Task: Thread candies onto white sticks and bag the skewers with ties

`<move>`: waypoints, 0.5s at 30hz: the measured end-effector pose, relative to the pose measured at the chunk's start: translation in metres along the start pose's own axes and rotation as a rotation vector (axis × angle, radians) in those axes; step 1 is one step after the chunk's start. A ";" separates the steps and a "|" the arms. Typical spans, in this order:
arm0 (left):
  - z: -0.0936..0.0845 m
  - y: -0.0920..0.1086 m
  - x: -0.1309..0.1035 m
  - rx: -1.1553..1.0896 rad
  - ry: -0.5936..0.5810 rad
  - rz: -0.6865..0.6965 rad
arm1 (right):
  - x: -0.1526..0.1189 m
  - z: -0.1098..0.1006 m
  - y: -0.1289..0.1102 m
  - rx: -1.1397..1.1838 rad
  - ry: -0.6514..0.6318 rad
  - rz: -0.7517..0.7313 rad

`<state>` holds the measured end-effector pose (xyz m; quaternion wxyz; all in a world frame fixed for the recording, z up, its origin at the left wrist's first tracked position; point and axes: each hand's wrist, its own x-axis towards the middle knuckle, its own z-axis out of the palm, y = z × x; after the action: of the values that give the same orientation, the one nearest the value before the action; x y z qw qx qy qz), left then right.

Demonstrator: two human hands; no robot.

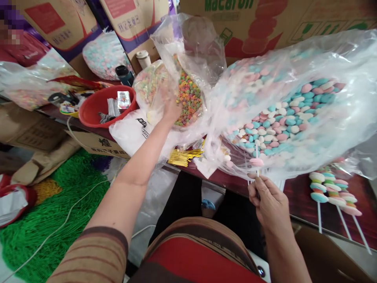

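My right hand (268, 196) pinches a thin white stick (257, 148) upright near the table edge. One flat pink candy (255, 162) is threaded on it, like a marshmallow disc. My left hand (171, 105) reaches into an open clear bag holding small orange, green and red candies (190, 98). Its fingers are smeared by motion, so what they hold, if anything, is unclear. Beyond the stick lies a large clear bag of pink, white and blue candies (277, 125). Several finished candy skewers (334, 188) lie at the right on the dark red table (300, 196).
A red basin (88, 114) with packets stands left, beside a dark bottle (124, 74) and a paper cup (143, 59). Gold twist ties (182, 157) lie at the front edge. Cardboard boxes (282, 23) line the back. Green shredded material (61, 204) covers the floor.
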<state>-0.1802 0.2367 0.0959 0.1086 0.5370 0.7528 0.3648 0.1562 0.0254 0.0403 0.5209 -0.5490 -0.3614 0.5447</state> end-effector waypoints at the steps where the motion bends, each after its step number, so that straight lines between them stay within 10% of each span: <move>1: -0.009 -0.002 0.003 0.127 0.042 -0.049 | 0.000 -0.001 0.000 -0.003 0.014 -0.004; 7: -0.045 -0.013 0.003 0.362 0.112 -0.154 | 0.000 -0.004 0.008 -0.016 0.019 0.018; 15: 0.008 -0.016 -0.002 0.675 -0.260 0.194 | 0.001 -0.003 0.014 -0.039 0.002 0.007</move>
<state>-0.1866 0.2360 0.0797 -0.0149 0.6532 0.7563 0.0337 0.1570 0.0228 0.0260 0.5084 -0.5608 -0.3694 0.5391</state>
